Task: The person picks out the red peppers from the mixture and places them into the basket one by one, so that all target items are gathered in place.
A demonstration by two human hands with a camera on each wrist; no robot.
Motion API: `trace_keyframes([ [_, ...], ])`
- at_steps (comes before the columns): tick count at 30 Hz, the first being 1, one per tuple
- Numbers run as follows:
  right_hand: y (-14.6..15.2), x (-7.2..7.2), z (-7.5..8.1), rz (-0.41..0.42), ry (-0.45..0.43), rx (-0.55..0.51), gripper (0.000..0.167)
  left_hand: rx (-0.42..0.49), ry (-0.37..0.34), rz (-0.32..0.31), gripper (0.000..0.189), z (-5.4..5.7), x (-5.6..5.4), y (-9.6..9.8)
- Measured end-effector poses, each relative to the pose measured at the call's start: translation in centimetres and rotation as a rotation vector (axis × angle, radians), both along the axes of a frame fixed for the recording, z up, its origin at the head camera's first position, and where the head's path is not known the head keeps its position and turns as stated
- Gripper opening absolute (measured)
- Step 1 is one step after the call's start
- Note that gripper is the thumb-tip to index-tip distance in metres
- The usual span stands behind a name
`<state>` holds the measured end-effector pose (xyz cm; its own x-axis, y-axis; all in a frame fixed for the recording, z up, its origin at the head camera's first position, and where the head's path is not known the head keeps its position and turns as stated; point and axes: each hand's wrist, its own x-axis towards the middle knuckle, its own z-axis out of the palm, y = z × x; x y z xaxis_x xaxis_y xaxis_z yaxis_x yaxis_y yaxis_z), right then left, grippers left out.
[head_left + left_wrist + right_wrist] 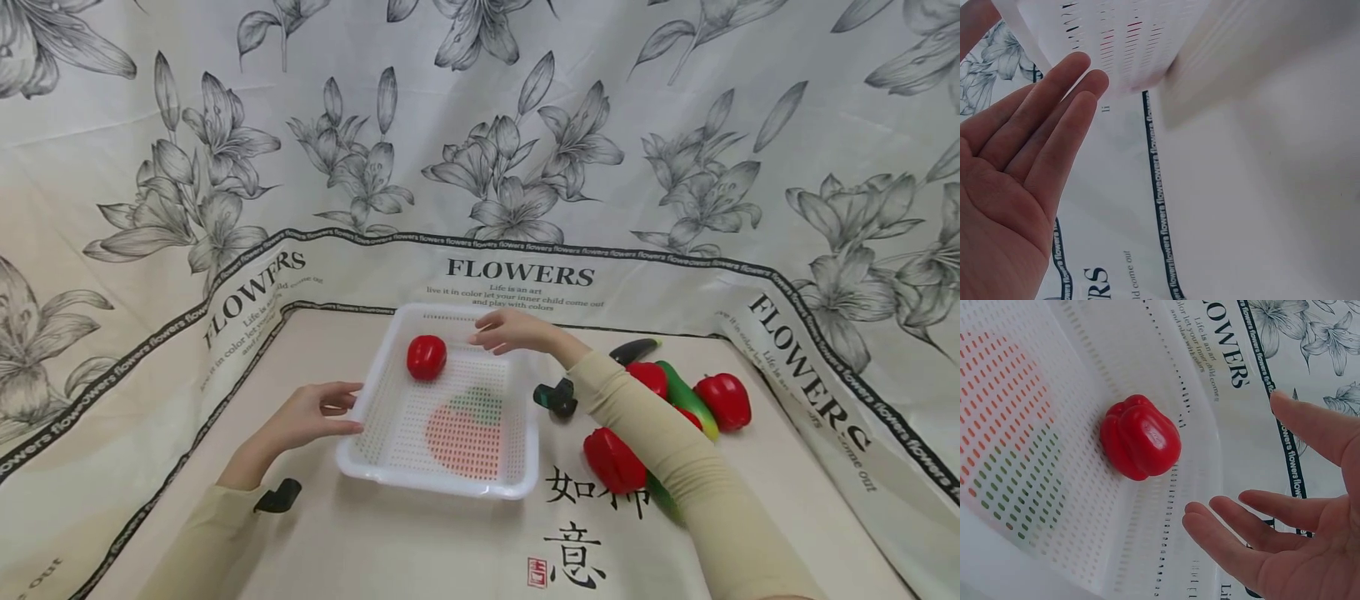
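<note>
A white perforated plastic basket (442,485) has a red-and-green fruit print on its bottom. One red bell pepper (426,358) lies inside, towards the far left corner. At the basket's left wall is my left hand (307,415), fingers fairly straight and fingertips right at the side in the left wrist view. My right hand (517,331) hovers around the far right rim, palm empty, fingers loosely spread. The right wrist view shows that bell pepper (1141,439) apart from the fingers, against the basket's wall.
Right of the basket, partly behind my right sleeve (675,450), lie several vegetables: a red bell pepper (723,401), another red bell pepper (613,460), a green cucumber-like vegetable (686,396) and a dark eggplant-like one (634,350). A flowered cloth (525,167) rises behind the table.
</note>
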<state>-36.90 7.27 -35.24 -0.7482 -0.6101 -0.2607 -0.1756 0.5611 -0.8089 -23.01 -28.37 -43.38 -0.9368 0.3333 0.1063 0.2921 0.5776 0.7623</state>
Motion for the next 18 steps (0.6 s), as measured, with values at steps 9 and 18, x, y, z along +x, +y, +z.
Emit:
trace_keyframes([
  [9, 1.7, 1.1, 0.9, 0.022, 0.034, -0.004, 0.06, -0.016, 0.019, -0.002, 0.07, 0.0, 0.0, 0.1],
  [18, 3.5, 2.6, 1.6, 0.004, 0.076, 0.031, 0.058, -0.007, 0.016, -0.004, 0.07, 0.1, 0.1, 0.2],
])
